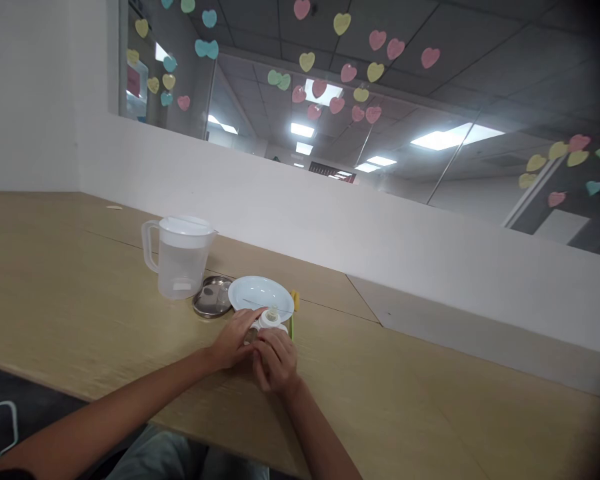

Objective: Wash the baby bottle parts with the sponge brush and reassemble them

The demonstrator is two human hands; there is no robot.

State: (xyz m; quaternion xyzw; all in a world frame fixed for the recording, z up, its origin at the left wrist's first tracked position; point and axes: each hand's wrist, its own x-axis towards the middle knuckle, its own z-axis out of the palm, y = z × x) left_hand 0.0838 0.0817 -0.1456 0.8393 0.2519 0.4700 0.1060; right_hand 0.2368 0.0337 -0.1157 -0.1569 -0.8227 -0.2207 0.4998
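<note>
A white bottle [270, 320] with a round white shoulder and a small, pale translucent tip stands up between my hands. My left hand [233, 340] wraps its left side, fingers closed and thumb towards me. From the right and front, my right hand [277, 360] curls its fingers round the same bottle. Most of the bottle's body is hidden by both hands. Just behind it lies a shallow white plate [260, 293], with a thin line, perhaps a stick, across it. A round metal dish [213, 297] sits left of the plate.
A translucent lidded pitcher [183, 260] stands at the left, its handle pointing left. Something yellow [295, 300] shows at the plate's right edge, and a green strip [293, 327] beside my right hand. The wooden table [405, 400] meets a white wall [280, 207] under glass.
</note>
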